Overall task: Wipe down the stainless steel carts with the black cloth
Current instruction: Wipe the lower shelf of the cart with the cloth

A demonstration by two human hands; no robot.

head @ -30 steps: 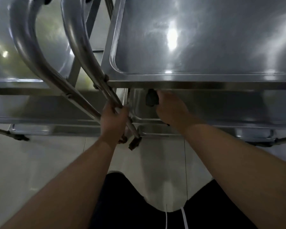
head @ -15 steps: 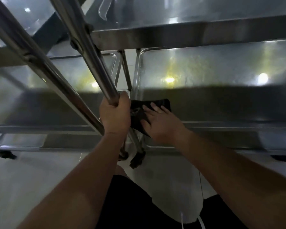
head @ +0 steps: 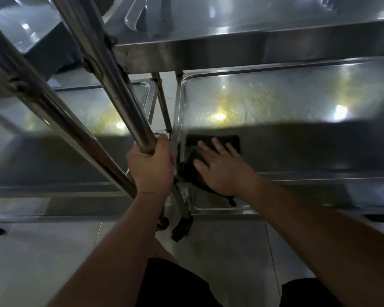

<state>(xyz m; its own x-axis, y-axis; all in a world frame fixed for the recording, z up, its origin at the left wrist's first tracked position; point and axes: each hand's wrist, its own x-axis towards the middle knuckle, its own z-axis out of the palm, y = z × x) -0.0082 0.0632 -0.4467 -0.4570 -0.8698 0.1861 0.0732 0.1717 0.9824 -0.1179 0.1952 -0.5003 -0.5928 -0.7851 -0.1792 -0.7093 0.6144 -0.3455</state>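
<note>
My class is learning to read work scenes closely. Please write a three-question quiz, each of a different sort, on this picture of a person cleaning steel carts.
1. True or false: the left hand grips a round stainless steel cart post.
2. What lies under the right hand? A) a yellow sponge B) a flat black cloth C) a spray bottle
3. Fill in: the right hand's fingers are ____ (curled / spread flat) on the cloth, which lies on the shiny middle shelf of the right-hand cart.

Key: 1 true; 2 B; 3 spread flat.
</note>
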